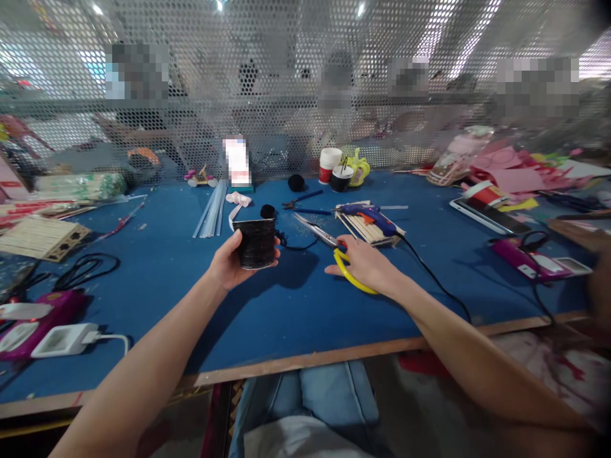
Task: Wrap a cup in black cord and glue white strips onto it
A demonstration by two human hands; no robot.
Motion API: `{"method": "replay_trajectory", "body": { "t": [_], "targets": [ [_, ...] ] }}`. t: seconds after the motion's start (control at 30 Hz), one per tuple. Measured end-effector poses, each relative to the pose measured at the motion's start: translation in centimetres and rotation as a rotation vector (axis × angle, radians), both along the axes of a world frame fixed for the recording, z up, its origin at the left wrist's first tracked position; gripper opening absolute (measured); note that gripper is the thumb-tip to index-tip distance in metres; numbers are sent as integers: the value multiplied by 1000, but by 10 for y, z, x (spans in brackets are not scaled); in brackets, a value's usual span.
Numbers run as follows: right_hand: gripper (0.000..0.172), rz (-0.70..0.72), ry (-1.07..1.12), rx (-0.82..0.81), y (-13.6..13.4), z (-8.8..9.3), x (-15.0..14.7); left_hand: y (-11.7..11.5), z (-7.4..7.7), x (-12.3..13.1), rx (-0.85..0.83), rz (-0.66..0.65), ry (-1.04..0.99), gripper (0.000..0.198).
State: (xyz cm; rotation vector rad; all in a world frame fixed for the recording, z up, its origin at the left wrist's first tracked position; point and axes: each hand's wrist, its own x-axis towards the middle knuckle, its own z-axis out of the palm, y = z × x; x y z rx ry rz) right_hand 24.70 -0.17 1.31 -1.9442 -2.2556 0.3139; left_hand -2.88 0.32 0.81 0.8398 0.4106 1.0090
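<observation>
My left hand (229, 262) is wrapped around a spool of black cord (257, 242) and holds it just above the blue table (267, 305). A loose strand of the cord trails right from the spool across the cloth. My right hand (365, 262) rests on a pair of scissors (329, 245) with yellow handles. Its fingers are closed around the handle loops, and the metal blades point left and away, toward the spool. Just behind that hand a blue glue gun (370, 216) lies on a bundle of wooden sticks (363, 228).
Pliers (300, 202), a black pompom (296, 182), paper cups (330, 165) and clear glue sticks (212, 210) lie further back. Purple devices and a white adapter (62, 338) sit left, another purple device (529, 259) and a tablet (480, 216) right. Perforated mesh screens off other people.
</observation>
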Motion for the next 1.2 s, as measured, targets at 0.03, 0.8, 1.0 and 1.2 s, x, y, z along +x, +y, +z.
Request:
{"method": "replay_trajectory", "body": {
  "t": [0.03, 0.8, 1.0, 1.2],
  "targets": [
    [77, 23, -20, -9, -1, -1, -1, 0, -1, 0, -7, -6, 1, 54],
    [50, 398, 248, -329, -57, 47, 14, 12, -7, -3, -24, 47, 36, 63],
    [54, 234, 509, -254, -53, 43, 10, 17, -12, 1, -91, 51, 32, 60],
    [52, -12, 12, -15, -8, 21, -11, 15, -12, -5, -128, 95, 13, 54]
  ]
}}
